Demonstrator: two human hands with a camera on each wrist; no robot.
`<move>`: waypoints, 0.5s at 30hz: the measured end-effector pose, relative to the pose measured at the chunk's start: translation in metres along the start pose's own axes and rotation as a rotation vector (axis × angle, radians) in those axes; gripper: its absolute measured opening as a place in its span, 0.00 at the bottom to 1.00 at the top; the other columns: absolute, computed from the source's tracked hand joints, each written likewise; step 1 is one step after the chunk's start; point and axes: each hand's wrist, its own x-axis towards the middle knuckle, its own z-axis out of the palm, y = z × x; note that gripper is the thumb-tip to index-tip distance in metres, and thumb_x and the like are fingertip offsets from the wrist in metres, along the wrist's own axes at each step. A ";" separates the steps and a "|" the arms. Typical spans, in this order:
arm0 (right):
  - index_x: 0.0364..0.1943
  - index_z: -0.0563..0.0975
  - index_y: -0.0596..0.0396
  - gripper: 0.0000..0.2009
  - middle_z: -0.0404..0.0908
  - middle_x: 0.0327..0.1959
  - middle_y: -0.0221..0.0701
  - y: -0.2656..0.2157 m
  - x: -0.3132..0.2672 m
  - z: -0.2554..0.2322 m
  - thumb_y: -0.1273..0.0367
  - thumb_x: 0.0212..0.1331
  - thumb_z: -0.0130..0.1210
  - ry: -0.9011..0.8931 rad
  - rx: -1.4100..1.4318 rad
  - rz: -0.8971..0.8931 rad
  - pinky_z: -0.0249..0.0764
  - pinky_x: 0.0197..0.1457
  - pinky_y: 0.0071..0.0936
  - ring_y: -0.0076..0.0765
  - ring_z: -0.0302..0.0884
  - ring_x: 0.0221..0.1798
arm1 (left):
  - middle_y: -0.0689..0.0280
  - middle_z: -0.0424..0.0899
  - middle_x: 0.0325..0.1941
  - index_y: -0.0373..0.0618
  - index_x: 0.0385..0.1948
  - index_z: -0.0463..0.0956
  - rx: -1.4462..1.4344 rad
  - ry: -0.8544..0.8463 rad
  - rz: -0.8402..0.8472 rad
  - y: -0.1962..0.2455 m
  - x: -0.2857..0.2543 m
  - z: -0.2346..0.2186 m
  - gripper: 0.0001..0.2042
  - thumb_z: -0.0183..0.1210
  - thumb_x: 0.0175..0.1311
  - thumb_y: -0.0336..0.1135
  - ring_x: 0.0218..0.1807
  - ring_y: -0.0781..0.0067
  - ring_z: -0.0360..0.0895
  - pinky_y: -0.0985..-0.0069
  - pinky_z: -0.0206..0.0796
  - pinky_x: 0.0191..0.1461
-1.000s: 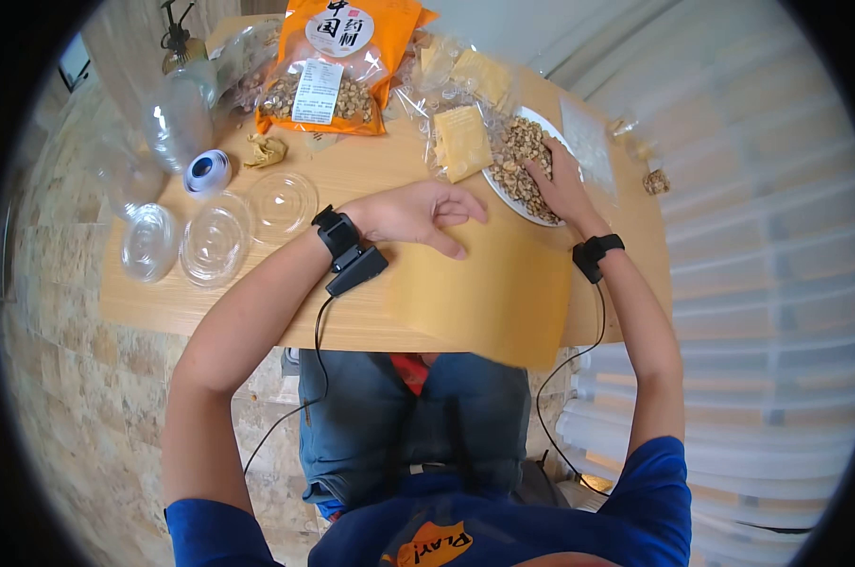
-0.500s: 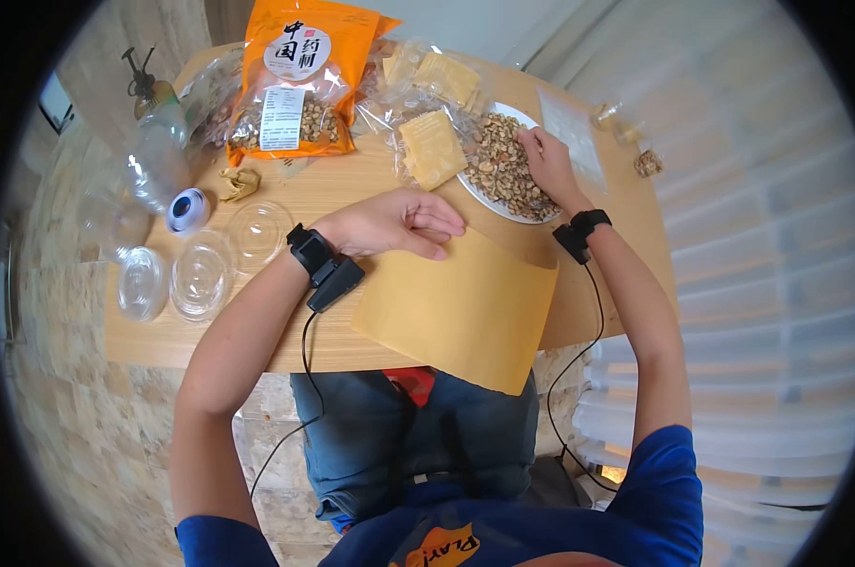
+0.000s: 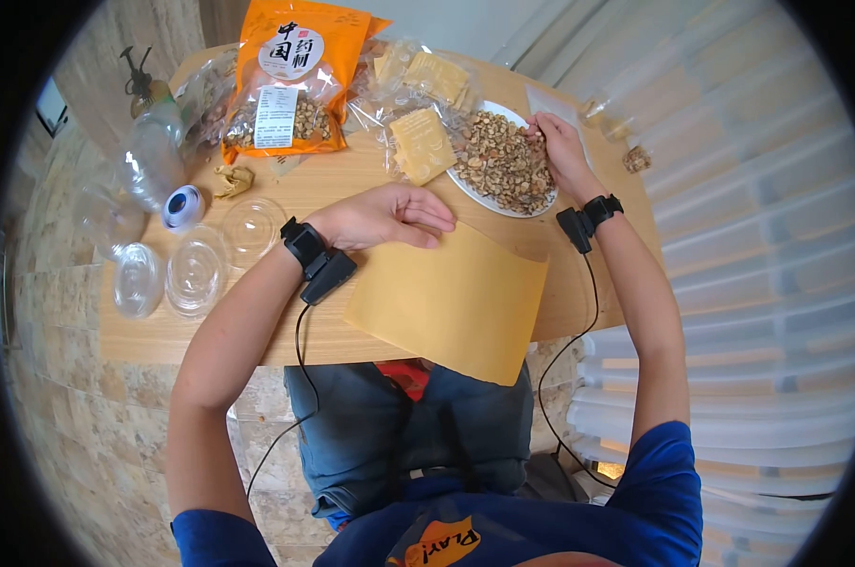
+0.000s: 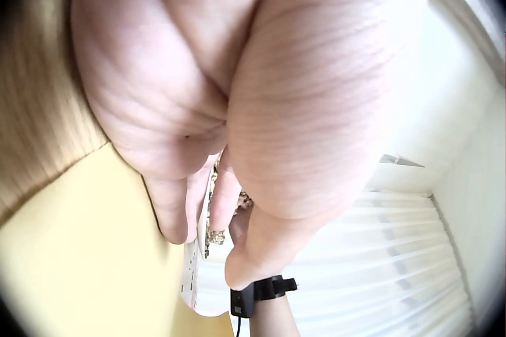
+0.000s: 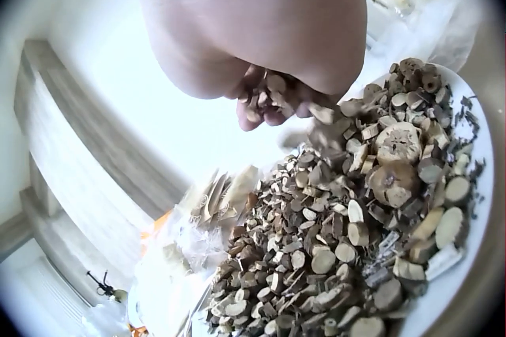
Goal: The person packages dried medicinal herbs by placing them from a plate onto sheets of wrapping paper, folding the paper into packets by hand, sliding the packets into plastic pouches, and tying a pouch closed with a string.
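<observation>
My right hand (image 3: 561, 153) is over the far right rim of a white plate (image 5: 481, 135) heaped with dried herb slices (image 3: 503, 168). In the right wrist view its curled fingers hold a small clutch of slices (image 5: 273, 100), and a few blurred pieces are just below them. My left hand (image 3: 389, 215) lies at the far left corner of a yellow paper sheet (image 3: 446, 302), its fingers loosely bent and touching the sheet. The near end of that sheet reaches past the table edge above the lap.
Left of the plate lie clear packets of yellowish pouches (image 3: 422, 144). Behind stands an orange bag (image 3: 300, 85) of dried slices. On the left are clear plastic lids (image 3: 198, 272), clear cups (image 3: 151, 165), a tape roll (image 3: 183, 206) and a spray bottle (image 3: 144, 87).
My right hand has lifted from the heap and shifted to the plate's far right rim, its fingers closing around some slices. My left hand has stayed at the yellow sheet. The head view has shifted slightly.
</observation>
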 end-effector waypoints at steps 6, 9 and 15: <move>0.50 0.80 0.59 0.14 0.85 0.45 0.31 -0.021 -0.014 0.001 0.63 0.81 0.48 -0.155 0.046 -0.006 0.72 0.56 0.23 0.23 0.76 0.50 | 0.60 0.83 0.63 0.38 0.60 0.76 0.018 -0.003 0.017 -0.002 0.000 -0.002 0.19 0.63 0.68 0.18 0.68 0.72 0.78 0.75 0.72 0.71; 0.52 0.80 0.57 0.14 0.85 0.47 0.28 -0.036 -0.023 -0.002 0.63 0.81 0.47 -0.156 0.005 0.075 0.71 0.52 0.20 0.20 0.77 0.51 | 0.60 0.84 0.62 0.37 0.60 0.76 0.052 0.015 -0.009 0.002 -0.002 -0.001 0.18 0.63 0.69 0.18 0.68 0.72 0.79 0.75 0.73 0.70; 0.53 0.82 0.51 0.12 0.87 0.51 0.24 -0.030 -0.028 -0.031 0.63 0.79 0.49 -0.211 -0.174 0.049 0.72 0.48 0.19 0.15 0.75 0.48 | 0.60 0.84 0.62 0.37 0.60 0.77 0.044 0.005 0.016 0.001 -0.001 -0.003 0.16 0.62 0.71 0.21 0.66 0.72 0.80 0.75 0.73 0.69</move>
